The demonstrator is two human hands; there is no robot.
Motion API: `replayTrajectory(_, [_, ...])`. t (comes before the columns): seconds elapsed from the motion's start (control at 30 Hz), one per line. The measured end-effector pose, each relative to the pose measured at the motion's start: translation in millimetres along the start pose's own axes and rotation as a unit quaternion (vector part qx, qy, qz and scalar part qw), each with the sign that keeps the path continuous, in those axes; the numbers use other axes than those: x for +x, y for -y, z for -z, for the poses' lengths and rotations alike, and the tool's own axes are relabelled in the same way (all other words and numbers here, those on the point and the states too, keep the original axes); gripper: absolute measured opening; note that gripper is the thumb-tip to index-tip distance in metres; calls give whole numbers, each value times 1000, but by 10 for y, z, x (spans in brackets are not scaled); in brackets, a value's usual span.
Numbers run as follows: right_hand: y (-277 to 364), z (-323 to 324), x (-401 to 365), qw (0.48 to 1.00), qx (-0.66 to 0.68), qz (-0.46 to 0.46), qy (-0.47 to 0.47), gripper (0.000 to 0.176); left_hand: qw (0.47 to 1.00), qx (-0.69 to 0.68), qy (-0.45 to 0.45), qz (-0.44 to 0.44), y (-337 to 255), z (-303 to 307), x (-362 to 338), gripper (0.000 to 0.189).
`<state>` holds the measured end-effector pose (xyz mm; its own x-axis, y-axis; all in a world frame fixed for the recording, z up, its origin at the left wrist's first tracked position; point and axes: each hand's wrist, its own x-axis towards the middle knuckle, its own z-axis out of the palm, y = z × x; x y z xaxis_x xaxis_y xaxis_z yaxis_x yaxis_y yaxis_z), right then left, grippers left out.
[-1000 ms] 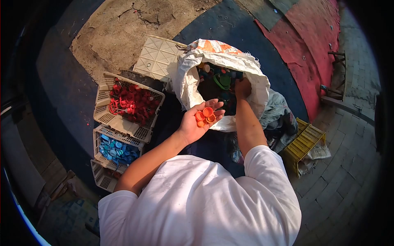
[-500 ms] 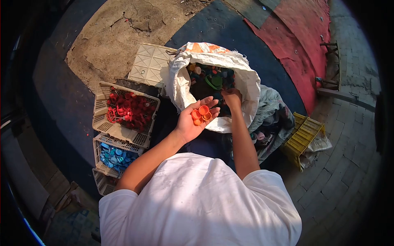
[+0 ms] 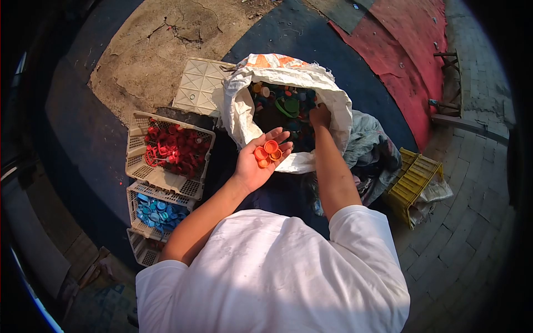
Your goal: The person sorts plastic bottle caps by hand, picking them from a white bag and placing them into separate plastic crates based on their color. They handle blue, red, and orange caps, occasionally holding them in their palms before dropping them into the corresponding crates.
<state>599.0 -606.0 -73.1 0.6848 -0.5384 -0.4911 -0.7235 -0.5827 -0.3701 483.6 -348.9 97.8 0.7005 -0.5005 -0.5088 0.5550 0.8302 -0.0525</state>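
My left hand (image 3: 255, 162) is palm up in front of the sack's mouth. Several orange bottle caps (image 3: 270, 147) rest on its palm and fingers. A large white woven sack (image 3: 336, 105) stands open ahead of me, with mixed coloured caps inside. Among them a green round lid (image 3: 288, 107) lies near the middle. Inside the sack's right side, my right hand (image 3: 320, 115) looks closed, knuckles up. Its fingertips are turned away, so whatever they hold cannot be made out.
On the left, a cream crate (image 3: 133, 158) holds red caps (image 3: 175, 150); a crate below it holds blue caps (image 3: 160, 212). An upturned pale crate (image 3: 199, 83) lies behind. To the right are a grey cloth bundle (image 3: 369, 141) and a yellow crate (image 3: 408, 186).
My right hand has moved right and slightly farther into the sack, towards its right wall. My left hand has shifted slightly left with the orange caps still on it.
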Motion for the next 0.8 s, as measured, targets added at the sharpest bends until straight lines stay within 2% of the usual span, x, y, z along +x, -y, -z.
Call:
replayTrajectory(0.17, [-98, -175, 167, 986, -58, 131, -84, 34, 1000, -8, -7, -10, -17, 0, -2, 38])
replayTrajectory(0.27, [-51, -180, 187, 989, -85, 95, -71, 35, 1000, -6, -11, -12, -2, 38, -18, 38])
replayTrajectory(0.37, [58, -79, 32, 985, -86, 130, -79, 36, 1000, -1, -7, -13, -12, 35, 0, 38])
replayTrajectory(0.47, [79, -89, 15, 987, -82, 115, -80, 32, 1000, 4, -4, -11, 3, 28, -2, 38])
replayTrajectory(0.57, [139, -15, -131, 987, -56, 144, -47, 36, 1000, 2, 6, -8, -2, 23, 11, 38])
replayTrajectory(0.67, [-160, -224, -144, 964, 132, 228, 19, 35, 1000, 0, 9, -5, -8, 16, -2, 38])
replayTrajectory(0.77, [283, 274, -916, 965, 153, 137, 162, 29, 1000, 3, 3, -8, -13, 31, -7, 38])
replayTrajectory(0.8, [238, 238, -933, 955, 183, 120, 200, 28, 1000, 7, 2, -10, -13, 42, -11, 38])
